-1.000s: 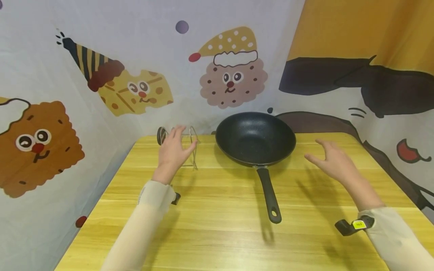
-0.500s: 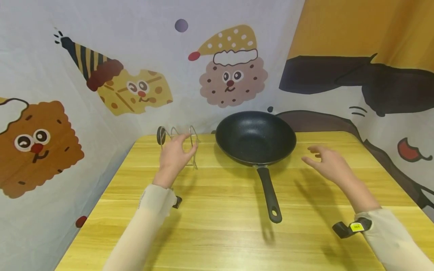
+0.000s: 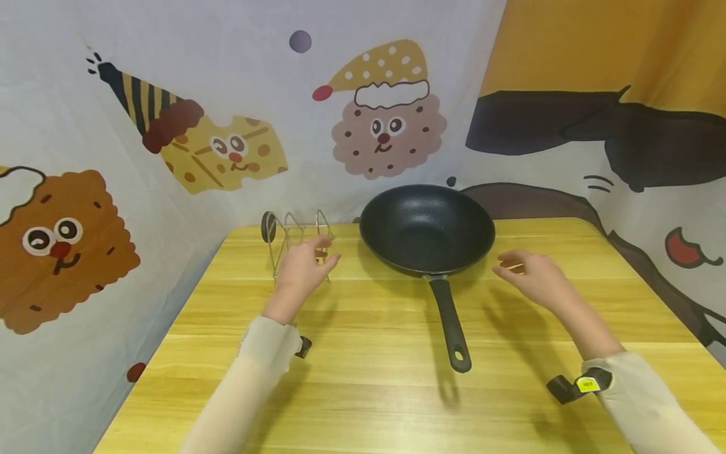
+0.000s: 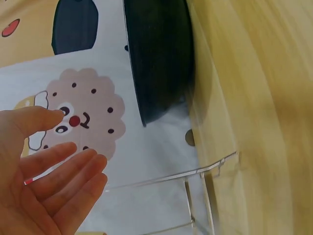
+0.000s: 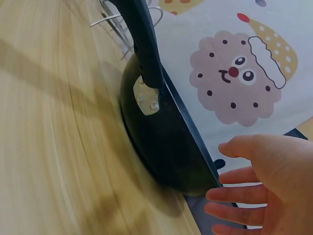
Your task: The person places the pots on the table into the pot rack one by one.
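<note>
A black frying pan (image 3: 428, 230) rests on the wooden table, its dark handle (image 3: 451, 325) pointing toward me. To its left stands a metal wire rack (image 3: 288, 224) with a black disc at one end. My left hand (image 3: 300, 271) hovers in front of the rack and hides part of it; in the left wrist view its fingers (image 4: 73, 181) are spread and hold nothing. Right of the pan floats my right hand (image 3: 535, 277), apart from the rim in the head view. The right wrist view shows that hand's fingers (image 5: 239, 196) extended, with nothing in them.
The light wooden table (image 3: 374, 391) carries the pan and the rack. Behind it hangs a white cloth (image 3: 227, 38) printed with cartoon biscuits and cheese, close against the table's back edge. A black wrist camera (image 3: 578, 384) sits below my right hand.
My left hand has drawn back toward me and slightly right, uncovering more of the rack. My right hand has moved left, closer to the pan. Pan and rack have stayed put.
</note>
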### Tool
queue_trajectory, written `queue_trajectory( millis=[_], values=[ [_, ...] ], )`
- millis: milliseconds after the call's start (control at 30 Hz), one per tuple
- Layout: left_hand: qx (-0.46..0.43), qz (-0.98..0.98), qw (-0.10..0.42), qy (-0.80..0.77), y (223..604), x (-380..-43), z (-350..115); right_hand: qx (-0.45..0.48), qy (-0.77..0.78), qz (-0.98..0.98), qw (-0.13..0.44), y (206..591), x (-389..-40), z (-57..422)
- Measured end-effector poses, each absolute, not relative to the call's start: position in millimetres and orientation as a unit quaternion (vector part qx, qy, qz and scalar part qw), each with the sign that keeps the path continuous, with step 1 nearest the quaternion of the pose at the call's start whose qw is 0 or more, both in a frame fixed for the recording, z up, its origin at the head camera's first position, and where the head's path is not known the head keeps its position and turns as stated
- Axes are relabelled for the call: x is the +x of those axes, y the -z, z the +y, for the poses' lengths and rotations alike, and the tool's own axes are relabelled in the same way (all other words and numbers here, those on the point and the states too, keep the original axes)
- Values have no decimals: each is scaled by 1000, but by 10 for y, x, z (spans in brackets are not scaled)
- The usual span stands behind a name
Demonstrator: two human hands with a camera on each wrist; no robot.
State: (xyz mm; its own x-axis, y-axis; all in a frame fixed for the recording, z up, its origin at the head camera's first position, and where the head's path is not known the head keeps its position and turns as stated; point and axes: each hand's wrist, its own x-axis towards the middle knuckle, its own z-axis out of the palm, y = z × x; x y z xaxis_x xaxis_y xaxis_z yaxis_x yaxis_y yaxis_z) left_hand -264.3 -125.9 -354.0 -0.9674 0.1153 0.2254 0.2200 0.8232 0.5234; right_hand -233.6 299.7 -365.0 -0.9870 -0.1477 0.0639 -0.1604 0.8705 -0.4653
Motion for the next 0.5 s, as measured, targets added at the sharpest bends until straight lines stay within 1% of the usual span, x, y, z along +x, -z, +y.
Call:
queue_trajectory(
  millis=[233,500],
  values=[
    [-108,-939,82,316,3643,-2598,-1152,95,-262,-960,8,3696,-2322,2890],
    [-112,-919,56,374,3741,-2510,-1009,108,-286,-952,6,3718,-2334,2785]
  ],
)
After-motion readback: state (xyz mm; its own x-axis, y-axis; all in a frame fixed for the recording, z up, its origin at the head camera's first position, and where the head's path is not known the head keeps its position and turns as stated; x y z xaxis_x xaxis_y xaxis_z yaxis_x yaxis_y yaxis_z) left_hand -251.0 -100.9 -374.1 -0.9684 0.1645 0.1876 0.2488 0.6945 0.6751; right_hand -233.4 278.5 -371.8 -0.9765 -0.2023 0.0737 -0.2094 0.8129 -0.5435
